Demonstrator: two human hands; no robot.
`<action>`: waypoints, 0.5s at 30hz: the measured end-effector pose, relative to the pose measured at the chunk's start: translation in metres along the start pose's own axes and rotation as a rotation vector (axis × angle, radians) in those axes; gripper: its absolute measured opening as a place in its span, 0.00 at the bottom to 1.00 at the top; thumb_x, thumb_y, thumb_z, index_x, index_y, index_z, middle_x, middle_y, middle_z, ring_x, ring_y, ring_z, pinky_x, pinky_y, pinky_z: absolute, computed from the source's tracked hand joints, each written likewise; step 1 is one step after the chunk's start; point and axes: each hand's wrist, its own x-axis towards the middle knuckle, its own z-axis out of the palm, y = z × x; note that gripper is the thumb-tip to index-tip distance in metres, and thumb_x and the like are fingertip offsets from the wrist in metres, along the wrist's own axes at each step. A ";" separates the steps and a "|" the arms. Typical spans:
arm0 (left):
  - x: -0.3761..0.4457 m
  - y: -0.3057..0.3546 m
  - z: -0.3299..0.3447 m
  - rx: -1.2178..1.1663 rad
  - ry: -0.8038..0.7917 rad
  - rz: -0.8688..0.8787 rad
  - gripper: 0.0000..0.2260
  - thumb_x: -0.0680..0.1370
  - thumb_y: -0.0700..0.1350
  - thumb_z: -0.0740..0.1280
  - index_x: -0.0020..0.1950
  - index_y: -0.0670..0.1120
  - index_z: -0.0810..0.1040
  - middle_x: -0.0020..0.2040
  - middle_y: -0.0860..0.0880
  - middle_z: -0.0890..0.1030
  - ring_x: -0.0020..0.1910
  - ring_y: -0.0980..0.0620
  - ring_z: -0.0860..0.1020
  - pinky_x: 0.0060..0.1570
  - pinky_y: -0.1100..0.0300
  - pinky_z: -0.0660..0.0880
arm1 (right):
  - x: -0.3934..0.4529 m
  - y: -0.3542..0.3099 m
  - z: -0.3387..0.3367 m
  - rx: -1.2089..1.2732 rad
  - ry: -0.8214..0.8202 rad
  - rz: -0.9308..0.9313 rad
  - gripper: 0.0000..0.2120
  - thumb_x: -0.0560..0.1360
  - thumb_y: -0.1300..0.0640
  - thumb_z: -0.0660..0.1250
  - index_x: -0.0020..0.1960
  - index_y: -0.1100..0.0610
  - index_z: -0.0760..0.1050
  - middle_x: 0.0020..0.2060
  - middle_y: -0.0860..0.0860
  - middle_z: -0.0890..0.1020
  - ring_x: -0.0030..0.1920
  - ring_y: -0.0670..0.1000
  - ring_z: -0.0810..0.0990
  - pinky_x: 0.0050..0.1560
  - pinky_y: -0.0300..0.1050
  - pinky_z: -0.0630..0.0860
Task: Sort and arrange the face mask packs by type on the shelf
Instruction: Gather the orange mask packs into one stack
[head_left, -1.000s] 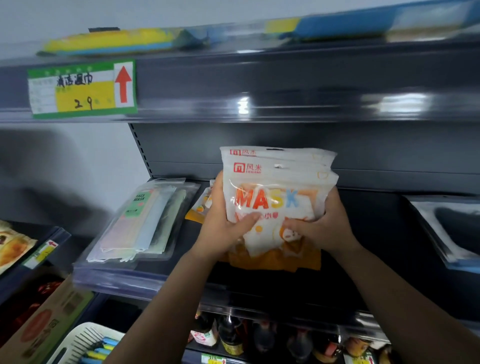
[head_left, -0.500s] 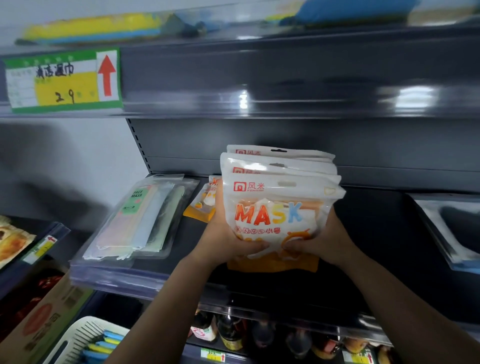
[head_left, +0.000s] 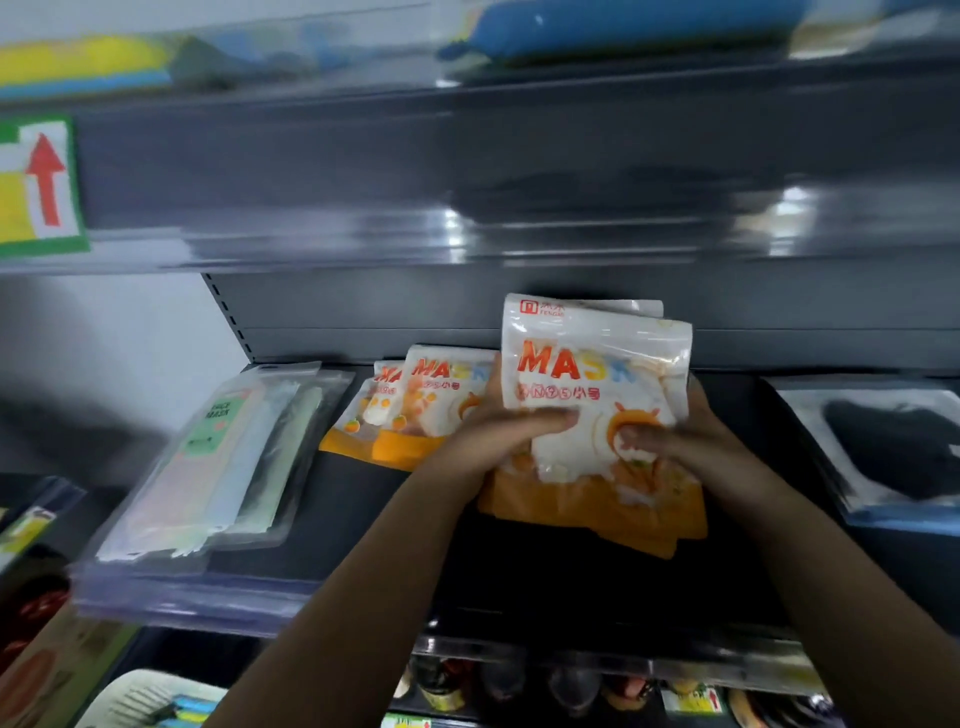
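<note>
Both hands, left hand (head_left: 498, 431) and right hand (head_left: 675, 441), grip a stack of orange MASK packs (head_left: 597, 415) above the shelf (head_left: 363, 519) middle. Matching packs (head_left: 415, 405) lie behind; pastel packs (head_left: 218, 462) at the left edge, dark packs (head_left: 893, 447) right. Sorting appears nearly finished.

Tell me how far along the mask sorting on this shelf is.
Partly done. The clear pastel packs lie grouped at the left and the black mask pack at the right. Left hand and right hand grip a stack of orange MASK packs. Left: setting it beside the orange packs on the shelf.
</note>
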 end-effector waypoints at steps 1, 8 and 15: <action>0.007 0.003 0.007 -0.003 0.007 -0.017 0.24 0.69 0.43 0.76 0.63 0.52 0.74 0.57 0.50 0.82 0.56 0.50 0.80 0.57 0.50 0.77 | 0.000 -0.002 -0.006 0.012 0.016 0.012 0.41 0.56 0.60 0.77 0.65 0.49 0.67 0.56 0.51 0.82 0.54 0.52 0.83 0.46 0.48 0.81; 0.047 0.021 0.047 0.006 0.065 -0.271 0.16 0.74 0.50 0.70 0.61 0.49 0.75 0.42 0.54 0.78 0.38 0.56 0.76 0.23 0.68 0.73 | 0.017 -0.004 -0.046 0.121 0.170 0.154 0.28 0.64 0.60 0.75 0.63 0.63 0.74 0.54 0.63 0.81 0.44 0.56 0.85 0.38 0.47 0.81; 0.070 0.020 0.047 -0.034 0.129 -0.358 0.20 0.76 0.53 0.67 0.62 0.43 0.73 0.47 0.46 0.78 0.43 0.50 0.77 0.38 0.59 0.75 | -0.006 -0.030 -0.041 -0.690 0.359 -0.264 0.37 0.70 0.43 0.71 0.73 0.53 0.62 0.65 0.46 0.69 0.65 0.45 0.69 0.65 0.42 0.66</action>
